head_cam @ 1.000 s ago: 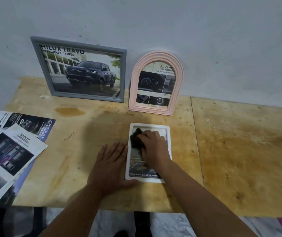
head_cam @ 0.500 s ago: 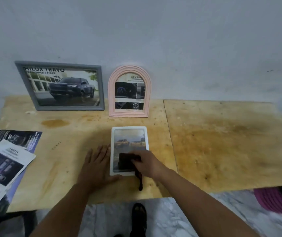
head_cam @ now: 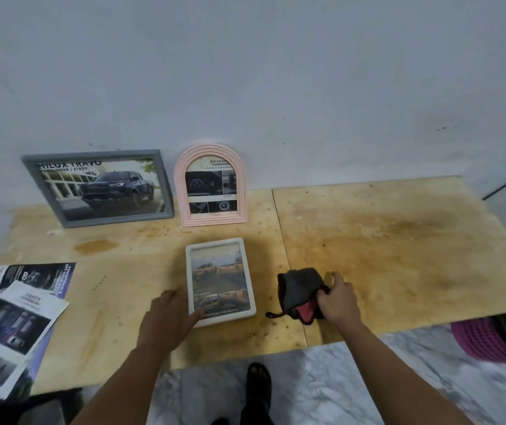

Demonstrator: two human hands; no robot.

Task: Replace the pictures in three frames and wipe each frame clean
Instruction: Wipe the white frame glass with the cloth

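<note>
Right hand: fingers curled round the cloth, pinching its right edge. Cloth is bunched, dark grey with a red underside showing, sitting on the table right of the white frame, apart from it, not touching. A thin loop of cloth trails toward the frame's near right corner.

Left hand: fingers mostly straight along the frame's left edge, thumb lying over the near left corner onto the glass. Looks like a light hold, more pressing than gripping; fingertips partly hidden, so hard to be sure.

White frame lies flat, face up, long axis running away from the person, picture of orange trucks inside. It's just left of centre, between the two hands. Left hand touches it; right hand is well off to its right with the cloth.

Key relation: frame is left of the right hand, with its short side toward the person. Left hand is the nearer one, already on it. Judgement: wiping of this frame looks finished, cloth parked aside; likely next is standing the frame up at the wall, with the left hand best placed.

Grey frame and pink frame lean upright against the wall, side by side, pictures in. Brochures are piled at the table's far left edge.
</note>
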